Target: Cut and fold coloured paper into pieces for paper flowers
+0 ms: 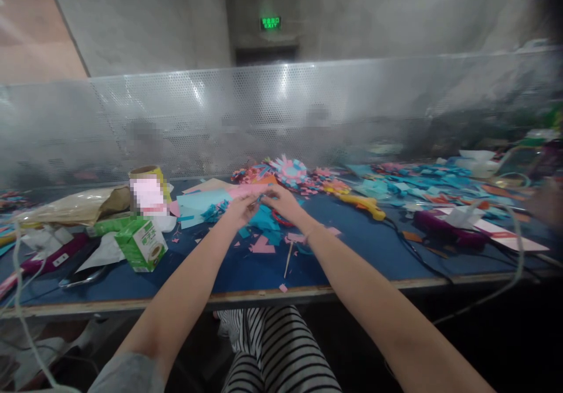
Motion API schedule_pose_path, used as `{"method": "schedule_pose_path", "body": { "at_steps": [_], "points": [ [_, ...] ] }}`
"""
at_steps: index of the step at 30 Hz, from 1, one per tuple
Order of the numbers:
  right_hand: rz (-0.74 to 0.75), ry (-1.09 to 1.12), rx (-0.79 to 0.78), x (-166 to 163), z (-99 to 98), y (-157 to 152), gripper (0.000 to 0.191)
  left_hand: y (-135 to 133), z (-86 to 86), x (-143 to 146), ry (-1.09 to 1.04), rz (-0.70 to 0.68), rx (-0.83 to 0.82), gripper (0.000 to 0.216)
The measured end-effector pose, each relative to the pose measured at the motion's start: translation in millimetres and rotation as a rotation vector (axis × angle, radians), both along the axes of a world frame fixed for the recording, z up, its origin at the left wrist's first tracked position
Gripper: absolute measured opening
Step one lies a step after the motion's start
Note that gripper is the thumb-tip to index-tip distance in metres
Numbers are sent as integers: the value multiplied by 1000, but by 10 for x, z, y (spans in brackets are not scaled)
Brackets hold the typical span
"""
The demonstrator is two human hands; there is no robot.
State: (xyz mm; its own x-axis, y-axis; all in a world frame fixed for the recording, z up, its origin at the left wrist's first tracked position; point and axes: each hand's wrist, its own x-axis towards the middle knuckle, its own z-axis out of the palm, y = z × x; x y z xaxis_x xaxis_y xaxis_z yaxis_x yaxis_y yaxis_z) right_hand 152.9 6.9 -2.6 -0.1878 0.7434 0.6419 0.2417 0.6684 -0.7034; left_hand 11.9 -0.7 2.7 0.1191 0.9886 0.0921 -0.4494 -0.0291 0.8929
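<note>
My left hand (pixel 241 209) and my right hand (pixel 282 202) meet over the middle of the blue table (pixel 360 246), fingers curled together around a small pink and blue paper piece (pixel 259 196) held between them. What exactly each hand pinches is too small to name. Under them lie blue paper scraps (pixel 264 220) and pink paper scraps (pixel 263 245). A thin wooden stick (pixel 288 259) lies close to the right forearm. Red-handled scissors (pixel 281 220) show beneath the right wrist.
A green and white carton (pixel 143 243) and a tape roll (pixel 147 176) stand at the left. A yellow glue gun (pixel 365 205) lies right of my hands, a purple tool (pixel 444 229) with cables farther right. Folded paper flowers (pixel 290 171) sit before a perforated metal screen (pixel 281 117).
</note>
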Motion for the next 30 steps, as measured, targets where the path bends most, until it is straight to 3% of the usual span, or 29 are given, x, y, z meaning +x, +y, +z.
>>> {"method": "schedule_pose_path", "body": {
  "at_steps": [5, 9, 17, 25, 30],
  "points": [
    [5, 88, -47, -22, -10, 2, 31, -51, 65, 7, 40, 40, 37, 19],
    [76, 120, -62, -23, 6, -22, 23, -94, 97, 13, 68, 40, 47, 27],
    [40, 121, -76, -23, 41, -71, 16, -68, 55, 22, 77, -14, 138, 29],
    [-82, 0, 62, 8, 29, -32, 11, -68, 41, 21, 78, 1, -20, 21],
    [-149, -74, 148, 30, 11, -6, 12, -68, 80, 38, -38, 13, -89, 8]
  ]
}}
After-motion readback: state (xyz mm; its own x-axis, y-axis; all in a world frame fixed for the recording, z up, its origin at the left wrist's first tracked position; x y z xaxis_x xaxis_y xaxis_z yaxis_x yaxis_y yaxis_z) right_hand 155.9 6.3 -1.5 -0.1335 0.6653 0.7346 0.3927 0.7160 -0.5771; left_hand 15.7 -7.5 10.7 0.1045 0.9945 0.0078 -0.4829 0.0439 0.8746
